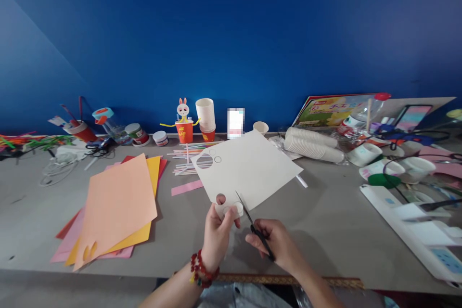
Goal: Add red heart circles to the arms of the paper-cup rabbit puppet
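Between the thumb and fingers of my left hand [219, 231] is a small white paper piece [235, 210] with rounded outlines. My right hand [279, 243] grips black-handled scissors [260, 237], their blades pointing up and left beside that piece. Whether the blades touch the paper I cannot tell. Beyond both hands lies a large white sheet [252, 168] with a round hole and small drawn circles near its left corner. A red bead bracelet [202, 269] circles my left wrist.
Coloured paper sheets [119, 202] lie stacked at left. Several straws [184, 168] and a pink strip [186, 187] lie left of the white sheet. A rabbit-faced red cup [185, 132] stands at the back. Stacked paper cups [312, 147] and a power strip [407, 236] lie at right.
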{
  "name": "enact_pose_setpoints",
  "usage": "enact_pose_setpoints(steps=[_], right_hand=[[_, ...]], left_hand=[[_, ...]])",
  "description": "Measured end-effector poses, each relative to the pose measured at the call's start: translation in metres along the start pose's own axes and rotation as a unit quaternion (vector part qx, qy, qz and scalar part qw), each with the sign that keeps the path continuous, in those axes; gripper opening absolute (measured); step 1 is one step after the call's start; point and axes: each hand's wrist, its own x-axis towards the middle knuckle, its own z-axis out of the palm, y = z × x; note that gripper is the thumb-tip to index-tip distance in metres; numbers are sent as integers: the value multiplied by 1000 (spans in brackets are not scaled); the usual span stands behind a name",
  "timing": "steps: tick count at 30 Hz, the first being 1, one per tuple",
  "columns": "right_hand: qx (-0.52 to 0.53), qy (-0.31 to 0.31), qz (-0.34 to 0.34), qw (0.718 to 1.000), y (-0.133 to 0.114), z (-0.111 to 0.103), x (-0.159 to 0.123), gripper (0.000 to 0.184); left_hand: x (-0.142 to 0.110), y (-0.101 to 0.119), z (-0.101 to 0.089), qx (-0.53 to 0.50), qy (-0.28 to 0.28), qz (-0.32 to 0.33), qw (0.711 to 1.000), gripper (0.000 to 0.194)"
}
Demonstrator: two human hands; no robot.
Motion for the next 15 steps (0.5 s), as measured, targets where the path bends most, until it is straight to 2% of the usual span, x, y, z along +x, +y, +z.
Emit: enact_pose_setpoints(steps=[8,15], right_hand=[[-29,-28,15,999,-2,-10,0,58],[-67,-38,-8,997,-4,-20,5,55]], left_hand=[[1,4,-2,22,-15,-3,1000,39],[4,5,-4,28,-22,-6,999,42]])
